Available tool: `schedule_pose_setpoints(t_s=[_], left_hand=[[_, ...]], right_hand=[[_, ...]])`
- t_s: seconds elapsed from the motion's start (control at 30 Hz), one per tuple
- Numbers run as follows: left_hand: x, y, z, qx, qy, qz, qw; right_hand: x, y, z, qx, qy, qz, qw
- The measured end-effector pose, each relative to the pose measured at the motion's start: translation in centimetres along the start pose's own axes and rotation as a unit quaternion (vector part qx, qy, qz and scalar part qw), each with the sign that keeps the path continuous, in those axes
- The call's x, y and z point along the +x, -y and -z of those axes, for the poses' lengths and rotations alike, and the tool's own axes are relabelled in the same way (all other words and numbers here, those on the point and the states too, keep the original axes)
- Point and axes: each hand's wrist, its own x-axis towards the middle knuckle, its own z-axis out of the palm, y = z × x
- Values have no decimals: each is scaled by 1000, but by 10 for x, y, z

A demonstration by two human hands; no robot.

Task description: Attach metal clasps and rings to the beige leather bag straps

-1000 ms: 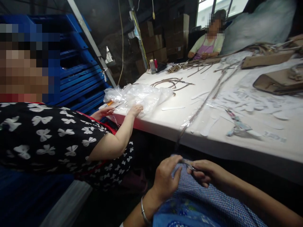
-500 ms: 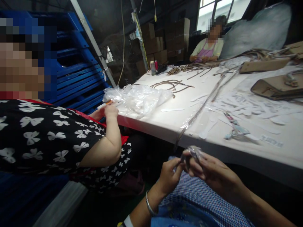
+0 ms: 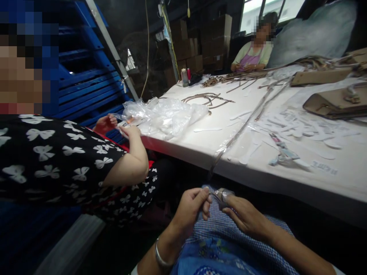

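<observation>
A long brown strap point(image 3: 239, 131), partly covered in clear plastic, runs across the table and over its front edge towards my lap. Over my checked clothing, my left hand point(image 3: 193, 204) pinches the strap's end between thumb and fingers. Close beside it, my right hand point(image 3: 246, 215) is closed round the part of the strap bunched in clear plastic wrap point(image 3: 225, 193). Fingers hide much of this end, so its fitting cannot be made out. On the tabletop beyond my right hand lie pliers point(image 3: 286, 154) and many white paper strips point(image 3: 304, 131).
White-covered table point(image 3: 206, 147) ahead. A co-worker in a butterfly-print top point(image 3: 77, 152) sits close on my left, by a crumpled plastic bag point(image 3: 169, 116). Another person point(image 3: 254, 55) sits at the far side. Tan bags point(image 3: 338, 101) and loose straps point(image 3: 206, 98) lie on the table.
Both my hands have moved slightly lower and left, and my right hand has turned with its back upward over the plastic-wrapped strap. The neighbour's hands have come apart.
</observation>
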Motion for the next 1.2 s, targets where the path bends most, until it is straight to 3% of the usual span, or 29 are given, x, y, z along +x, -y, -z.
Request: schedule_pose_setpoints(t_s=[0.1, 0.13, 0.2, 0.23, 0.3, 0.37, 0.43, 0.5, 0.57, 0.67, 0.77, 0.83, 0.9, 1.07, 1.2], left_hand=[[16, 1, 16, 123, -63, -48, 989], [19, 3, 20, 190, -101, -93, 972], [20, 9, 25, 304, -171, -194, 917], [18, 12, 24, 336, -177, -231, 896], [12, 21, 19, 359, -117, -271, 886], [5, 30, 9, 350, -36, -281, 893], [5, 38, -1, 331, -11, -272, 903], [10, 41, -8, 307, -24, -243, 920], [17, 41, -12, 280, -27, -216, 935], [20, 36, -16, 234, 13, -200, 952], [12, 28, -20, 162, 57, -173, 970], [5, 22, -23, 113, 75, -134, 982], [0, 15, -23, 82, 81, -90, 989], [1, 3, -9, 17, 66, 5, 998], [9, 3, 5, -8, 116, 82, 990]], right_hand=[[-4, 13, 0, 129, 34, -142, 981], [-4, 17, 3, 209, 55, -195, 957], [-3, 23, 12, 374, 95, -279, 880], [-3, 26, 16, 440, 106, -302, 839], [0, 31, 22, 529, 108, -306, 784], [5, 39, 28, 573, 102, -277, 765], [12, 49, 35, 593, 96, -247, 760], [22, 59, 44, 597, 72, -222, 768], [31, 66, 54, 583, 11, -184, 791], [41, 61, 65, 493, -118, -102, 856], [44, 40, 64, 278, -192, -39, 940], [41, 22, 55, 123, -182, 1, 976], [36, 8, 41, 26, -139, 35, 989], [17, 2, 19, -51, -32, 67, 996], [11, 11, 20, -106, 46, 58, 992]])
